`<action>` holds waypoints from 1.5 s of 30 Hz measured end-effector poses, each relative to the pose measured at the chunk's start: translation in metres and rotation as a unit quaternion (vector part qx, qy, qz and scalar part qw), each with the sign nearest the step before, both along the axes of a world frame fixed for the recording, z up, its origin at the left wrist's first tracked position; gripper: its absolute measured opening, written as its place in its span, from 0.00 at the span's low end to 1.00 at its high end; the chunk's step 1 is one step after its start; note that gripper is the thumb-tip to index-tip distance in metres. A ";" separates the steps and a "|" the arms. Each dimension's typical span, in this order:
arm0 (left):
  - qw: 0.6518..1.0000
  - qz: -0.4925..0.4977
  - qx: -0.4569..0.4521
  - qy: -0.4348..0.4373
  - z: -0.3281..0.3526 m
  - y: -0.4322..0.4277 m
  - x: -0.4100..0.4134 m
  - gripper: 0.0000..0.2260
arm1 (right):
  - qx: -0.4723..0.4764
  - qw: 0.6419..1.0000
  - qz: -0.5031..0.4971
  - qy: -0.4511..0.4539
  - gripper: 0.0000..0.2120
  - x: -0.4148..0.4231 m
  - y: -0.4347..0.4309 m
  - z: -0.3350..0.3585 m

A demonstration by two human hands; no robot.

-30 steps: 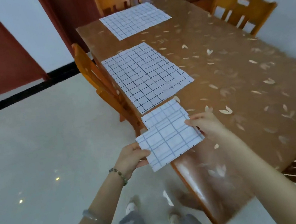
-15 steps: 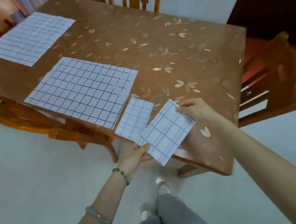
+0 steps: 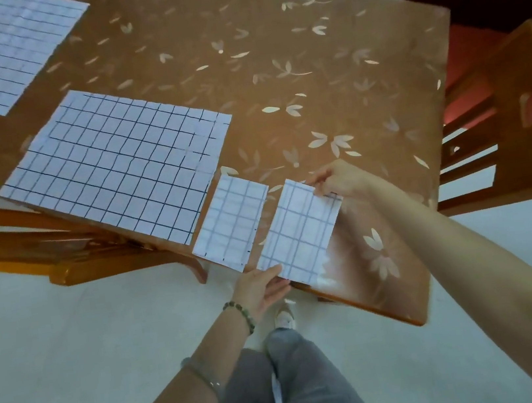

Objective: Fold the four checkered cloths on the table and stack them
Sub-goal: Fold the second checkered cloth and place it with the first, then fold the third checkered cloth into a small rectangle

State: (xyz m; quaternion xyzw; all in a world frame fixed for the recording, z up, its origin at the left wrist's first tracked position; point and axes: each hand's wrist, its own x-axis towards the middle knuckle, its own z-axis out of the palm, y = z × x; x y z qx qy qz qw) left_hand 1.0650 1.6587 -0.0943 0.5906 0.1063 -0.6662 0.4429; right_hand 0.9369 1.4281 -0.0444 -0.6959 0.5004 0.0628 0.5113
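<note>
L hand (image 3: 259,289) & R hand (image 3: 337,179) each pinch opposite corners of folded checkered cloth (image 3: 300,230); second folded cloth (image 3: 231,222) just left on bench (image 3: 274,79).

- Table (image 3: 328,95) showing glossy brown, pale leaf print
- Cloths: big one (image 3: 121,167) at 9 o'clock showing white, dark grid; folded ones (image 3: 231,222) (image 3: 300,230) fainter grey grid
- Chairs (image 3: 506,131) showing orange wood
- Trousers (image 3: 296,390) showing grey
</note>
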 end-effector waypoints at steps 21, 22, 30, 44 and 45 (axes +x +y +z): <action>0.985 -0.139 0.076 -0.069 -0.016 -0.021 0.022 0.10 | -0.075 0.990 -0.118 0.005 0.15 0.043 -0.001 -0.076; 0.983 -0.145 0.083 -0.077 -0.016 -0.021 0.023 0.10 | -0.079 0.990 -0.117 0.006 0.15 0.043 0.000 -0.076; 0.963 -0.213 0.104 -0.127 -0.019 -0.022 0.027 0.14 | -0.129 0.988 -0.073 0.046 0.16 0.043 0.001 -0.083; 0.916 -0.322 -0.022 -0.237 0.032 -0.037 0.037 0.15 | -0.205 0.968 0.055 0.131 0.10 0.034 0.011 -0.020; 0.922 -0.292 -0.052 -0.251 0.045 -0.040 0.045 0.14 | -0.177 0.974 0.067 0.123 0.10 0.033 0.011 -0.002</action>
